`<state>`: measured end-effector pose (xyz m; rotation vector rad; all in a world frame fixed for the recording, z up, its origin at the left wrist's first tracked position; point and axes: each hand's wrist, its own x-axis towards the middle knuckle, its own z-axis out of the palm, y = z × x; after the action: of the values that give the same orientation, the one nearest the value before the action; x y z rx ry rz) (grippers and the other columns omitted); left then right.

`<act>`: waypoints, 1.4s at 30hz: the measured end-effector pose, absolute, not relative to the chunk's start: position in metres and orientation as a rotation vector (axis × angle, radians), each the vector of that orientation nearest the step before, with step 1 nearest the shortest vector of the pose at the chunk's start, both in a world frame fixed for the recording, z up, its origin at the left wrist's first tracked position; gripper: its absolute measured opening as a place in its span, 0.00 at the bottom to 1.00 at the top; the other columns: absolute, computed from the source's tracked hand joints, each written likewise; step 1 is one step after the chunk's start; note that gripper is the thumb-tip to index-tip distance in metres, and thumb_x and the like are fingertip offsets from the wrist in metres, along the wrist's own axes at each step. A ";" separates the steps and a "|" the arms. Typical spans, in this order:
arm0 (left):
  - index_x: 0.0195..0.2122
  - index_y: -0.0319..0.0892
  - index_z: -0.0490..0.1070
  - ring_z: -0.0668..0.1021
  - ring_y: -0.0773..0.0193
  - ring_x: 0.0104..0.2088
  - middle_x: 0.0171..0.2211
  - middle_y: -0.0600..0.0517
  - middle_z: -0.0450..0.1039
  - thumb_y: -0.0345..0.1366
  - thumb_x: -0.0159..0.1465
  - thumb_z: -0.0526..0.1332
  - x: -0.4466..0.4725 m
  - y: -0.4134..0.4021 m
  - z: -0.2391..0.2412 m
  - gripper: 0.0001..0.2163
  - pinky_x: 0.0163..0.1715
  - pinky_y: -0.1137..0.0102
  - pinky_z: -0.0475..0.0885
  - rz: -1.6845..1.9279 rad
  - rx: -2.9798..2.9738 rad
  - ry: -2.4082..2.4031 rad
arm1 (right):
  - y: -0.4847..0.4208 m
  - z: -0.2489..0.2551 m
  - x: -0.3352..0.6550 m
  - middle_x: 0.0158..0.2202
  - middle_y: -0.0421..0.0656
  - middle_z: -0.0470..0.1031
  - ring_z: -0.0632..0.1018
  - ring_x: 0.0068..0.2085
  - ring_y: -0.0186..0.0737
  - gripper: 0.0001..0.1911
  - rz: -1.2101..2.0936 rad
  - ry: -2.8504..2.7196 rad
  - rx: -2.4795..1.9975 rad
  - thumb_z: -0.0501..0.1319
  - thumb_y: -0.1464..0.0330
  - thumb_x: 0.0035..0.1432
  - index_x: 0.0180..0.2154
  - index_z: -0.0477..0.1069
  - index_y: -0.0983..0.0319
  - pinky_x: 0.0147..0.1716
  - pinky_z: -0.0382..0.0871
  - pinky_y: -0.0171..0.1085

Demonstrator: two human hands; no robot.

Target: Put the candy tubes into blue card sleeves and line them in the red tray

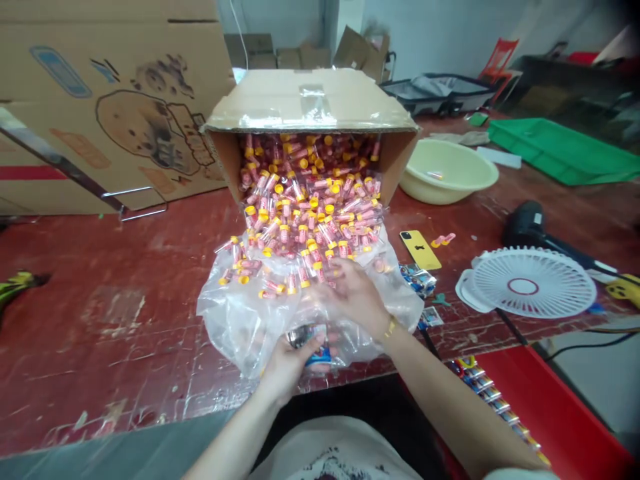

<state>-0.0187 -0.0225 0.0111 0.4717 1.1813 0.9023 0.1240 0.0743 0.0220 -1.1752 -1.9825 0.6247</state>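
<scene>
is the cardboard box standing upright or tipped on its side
Tipped on its side: the cardboard box has its open mouth facing the person, and small yellow-capped tubes spill from it onto the clear plastic bag.

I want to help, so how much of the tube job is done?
Done: the cardboard box lies tipped, with yellow-capped pink tubes spilled onto the clear plastic bag. In hand: the right hand reaches among them; the left hand holds a small blue packet. Left: nearly everything, the box looks full.
</scene>
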 end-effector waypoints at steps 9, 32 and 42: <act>0.39 0.34 0.71 0.78 0.60 0.31 0.33 0.43 0.75 0.43 0.47 0.73 -0.026 -0.002 -0.001 0.23 0.24 0.73 0.72 0.961 0.372 1.143 | 0.097 0.004 0.110 0.37 0.44 0.70 0.72 0.38 0.41 0.16 0.620 -1.965 -1.113 0.61 0.71 0.53 0.45 0.65 0.62 0.39 0.69 0.42; 0.22 0.35 0.70 0.64 0.74 0.20 0.19 0.56 0.65 0.36 0.41 0.75 -0.017 0.005 -0.001 0.15 0.22 0.77 0.61 1.030 0.762 1.203 | 0.066 0.068 0.153 0.38 0.43 0.69 0.71 0.39 0.37 0.08 0.869 -1.955 -0.715 0.60 0.74 0.57 0.40 0.66 0.60 0.38 0.69 0.40; 0.33 0.35 0.74 0.76 0.62 0.28 0.28 0.47 0.74 0.42 0.46 0.73 -0.014 0.002 0.007 0.19 0.31 0.68 0.73 0.980 0.535 1.042 | 0.068 0.038 0.149 0.36 0.42 0.68 0.73 0.35 0.33 0.10 1.503 -1.643 -0.775 0.62 0.66 0.57 0.39 0.63 0.62 0.33 0.72 0.34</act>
<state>-0.0138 0.0022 0.0067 0.5352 1.0419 0.9799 0.1494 0.0680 0.0375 -0.7748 -1.6426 1.5034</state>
